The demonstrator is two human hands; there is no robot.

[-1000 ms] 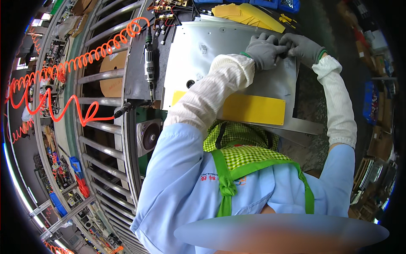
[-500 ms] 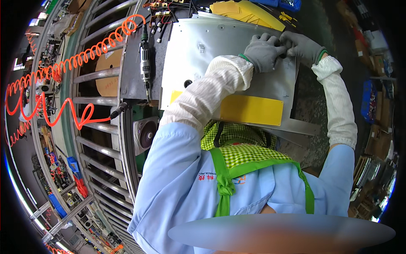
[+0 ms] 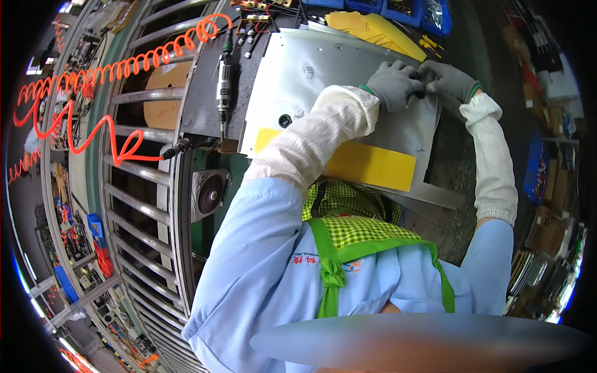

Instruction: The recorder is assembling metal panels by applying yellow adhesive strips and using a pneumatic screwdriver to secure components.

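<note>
A silvery sheet metal panel [image 3: 348,74] lies in front of me, with a yellow strip [image 3: 370,168] along its near edge. A black round fitting [image 3: 285,120] sits at a hole on its left side. My left hand [image 3: 393,86], in a grey glove, is closed over the panel's far right corner. Right beside it, my right hand [image 3: 450,81], gloved too, bends its fingers together at the same corner. A small dark bit shows by the left fingertips. The fingers hide most of whatever they grip.
Left of the panel lies a power screwdriver [image 3: 224,87] on an orange coiled hose [image 3: 143,65]. Yellow sheets [image 3: 373,32] and blue bins [image 3: 435,17] are beyond the panel. A roller conveyor [image 3: 140,174] runs along my left; a small fan [image 3: 209,194] stands below the table edge.
The view has shifted slightly, so the panel and tools appear further right and more of the blue bins shows. Both hands stay together at the panel's far right corner.
</note>
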